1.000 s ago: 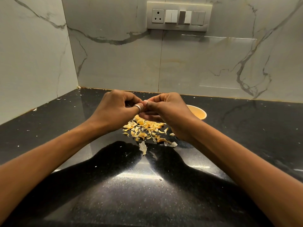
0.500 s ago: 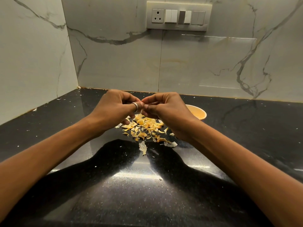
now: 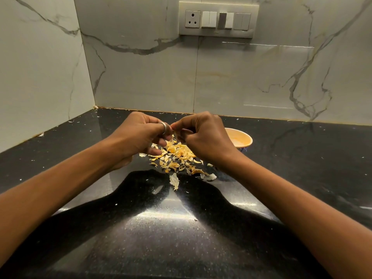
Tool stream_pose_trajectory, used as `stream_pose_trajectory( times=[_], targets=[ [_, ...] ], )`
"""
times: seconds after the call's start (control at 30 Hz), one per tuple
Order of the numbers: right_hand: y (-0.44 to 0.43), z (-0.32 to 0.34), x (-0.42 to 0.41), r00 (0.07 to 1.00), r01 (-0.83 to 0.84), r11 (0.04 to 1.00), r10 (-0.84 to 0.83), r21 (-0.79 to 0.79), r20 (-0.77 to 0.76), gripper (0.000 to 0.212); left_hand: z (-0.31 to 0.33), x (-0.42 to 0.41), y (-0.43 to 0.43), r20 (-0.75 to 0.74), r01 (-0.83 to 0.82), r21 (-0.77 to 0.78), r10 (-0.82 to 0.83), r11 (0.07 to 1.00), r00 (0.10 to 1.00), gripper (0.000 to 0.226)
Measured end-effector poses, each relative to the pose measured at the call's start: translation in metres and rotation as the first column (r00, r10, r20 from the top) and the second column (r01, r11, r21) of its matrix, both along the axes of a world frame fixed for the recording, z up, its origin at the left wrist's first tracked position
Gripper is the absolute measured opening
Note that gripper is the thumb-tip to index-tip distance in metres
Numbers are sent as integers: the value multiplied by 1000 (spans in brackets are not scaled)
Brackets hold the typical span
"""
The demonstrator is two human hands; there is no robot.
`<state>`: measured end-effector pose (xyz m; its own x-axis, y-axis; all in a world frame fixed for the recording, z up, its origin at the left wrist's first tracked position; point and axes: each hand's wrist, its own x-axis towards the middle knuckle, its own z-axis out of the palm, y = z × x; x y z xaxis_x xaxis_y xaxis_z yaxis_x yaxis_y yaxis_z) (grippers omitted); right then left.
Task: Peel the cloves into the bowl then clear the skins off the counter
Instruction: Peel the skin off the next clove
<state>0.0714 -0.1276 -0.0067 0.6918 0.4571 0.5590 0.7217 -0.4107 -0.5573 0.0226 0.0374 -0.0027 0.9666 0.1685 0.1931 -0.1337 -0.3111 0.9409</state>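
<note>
Differs from a second ago by the left hand [image 3: 138, 137] letting its lower fingers drop open toward the heap, and by one more pale flake at the heap's left edge. Nearest, finds glossy black counter [image 3: 161, 228] carrying only arm shadows and specks. Farther in, meets skins [image 3: 177, 156] in a loose yellow scatter, with stray flakes trailing nearward. Risks, by judgement: sending those light flakes skating wider with a careless wrist or sweep, which makes clearing harder; or letting the clove slip from the pinch and land among skins, not in the bowl. Above the heap, has left hand pinching with thumb and a ringed finger, other fingers half uncurled; has right hand [image 3: 203, 137] clenched tighter, thumb and forefinger meeting the left's. Cannot make out the clove itself, hidden between those fingertips. Places bowl [image 3: 243, 137] just beyond the right hand, partly covered, contents unreadable. Farthest, shows marble wall [image 3: 141, 77] with switch panel [image 3: 218, 20].
</note>
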Motion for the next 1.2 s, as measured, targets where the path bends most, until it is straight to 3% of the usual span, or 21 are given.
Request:
stream_pose_trajectory(
  times=[0.3,0.43,0.6,0.93,1.2],
  targets=[
    [1,-4,2,984,5,1000,-6,11,180,36,3,-2,-1,-42,-5,-76,2,997,999,15],
    [2,-5,2,983,0,1000,-5,29,184,34,3,-1,-2,-59,-8,-171,-2,985,998,16],
    [2,-5,3,989,-5,999,0,37,150,30,2,1,-2,-69,1,-166,-13,986,998,18],
    [1,-1,3,990,-40,986,61,162,-124,25,3,3,1,-66,9,-173,-20,985,998,23],
    [0,0,4,927,-84,965,167,249,-335,20,3,4,2,-64,16,-175,-27,984,998,19]
  ],
)
